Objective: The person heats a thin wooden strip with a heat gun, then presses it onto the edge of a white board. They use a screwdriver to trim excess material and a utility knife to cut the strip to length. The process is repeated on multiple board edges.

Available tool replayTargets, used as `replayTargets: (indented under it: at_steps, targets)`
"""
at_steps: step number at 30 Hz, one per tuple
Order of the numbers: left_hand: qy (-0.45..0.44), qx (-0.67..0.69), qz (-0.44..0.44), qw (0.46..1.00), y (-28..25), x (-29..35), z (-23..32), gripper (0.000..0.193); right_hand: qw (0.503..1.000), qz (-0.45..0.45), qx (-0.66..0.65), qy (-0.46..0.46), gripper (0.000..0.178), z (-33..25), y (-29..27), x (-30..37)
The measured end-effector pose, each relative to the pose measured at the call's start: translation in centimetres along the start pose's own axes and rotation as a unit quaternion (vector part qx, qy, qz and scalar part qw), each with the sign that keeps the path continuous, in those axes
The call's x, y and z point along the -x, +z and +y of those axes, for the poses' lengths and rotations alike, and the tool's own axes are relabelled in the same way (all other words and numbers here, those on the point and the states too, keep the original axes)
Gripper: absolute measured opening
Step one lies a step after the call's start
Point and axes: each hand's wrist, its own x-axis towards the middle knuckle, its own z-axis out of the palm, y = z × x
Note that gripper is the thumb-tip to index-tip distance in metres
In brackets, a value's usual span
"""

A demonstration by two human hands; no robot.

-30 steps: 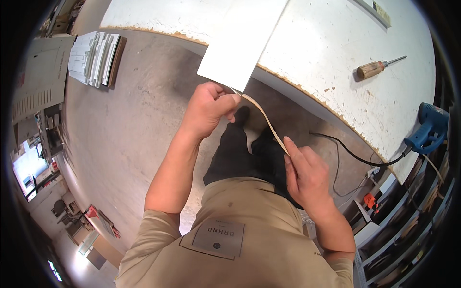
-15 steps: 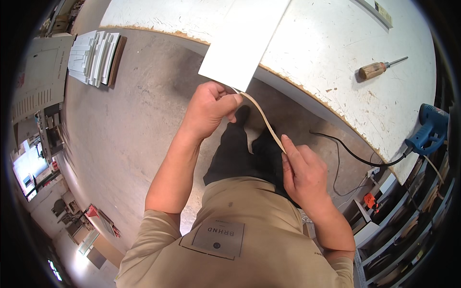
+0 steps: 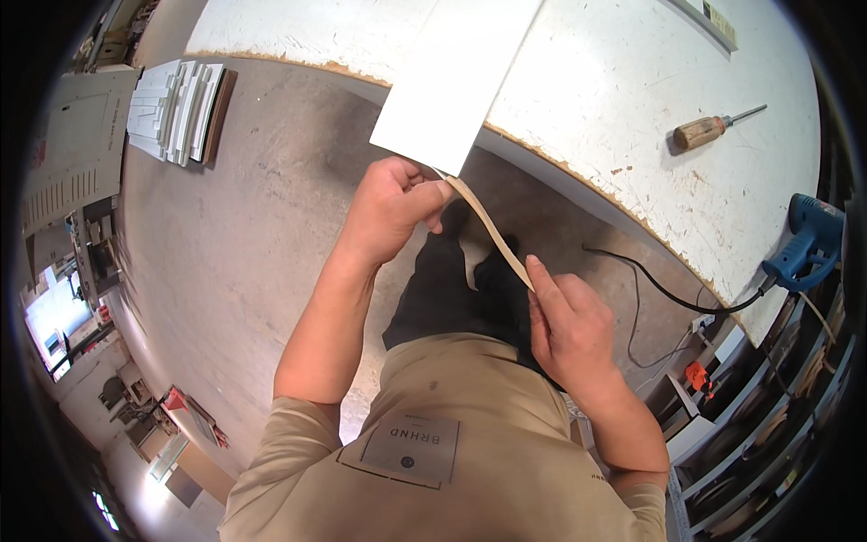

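A white board point(image 3: 442, 99) juts over the front edge of the workbench point(image 3: 623, 117). Along its near end runs a thin strip of edge banding point(image 3: 492, 232), tan on the side I see, whose loose length curves down to the right. My left hand point(image 3: 395, 206) is closed at that end, thumb and fingers pinching the banding close to the board's corner; some fingertips are hidden beneath the board. Lower right, my right hand point(image 3: 573, 323) grips the loose length between thumb and forefinger, and the rest of the strip past the fingers is hidden.
On the bench lie a wooden-handled screwdriver point(image 3: 704, 133) and, at its right end, a blue heat gun point(image 3: 806, 242) with a black cord hanging past the edge. Stacked white panels point(image 3: 176, 113) stand on the floor at left. A slatted rack point(image 3: 768, 434) is at lower right.
The board's near end and the strip have shifted very slightly left. The loose strip is a little straighter between my hands; both grips stay the same.
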Motion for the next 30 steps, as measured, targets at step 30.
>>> replayTargets:
  at_steps: [30]
  targets:
    - [0.012,0.026,0.000,1.000,-0.1,0.0,-0.1,0.020,0.999,-0.029,-0.012,-0.016,0.047,0.0,-0.8,-1.3]
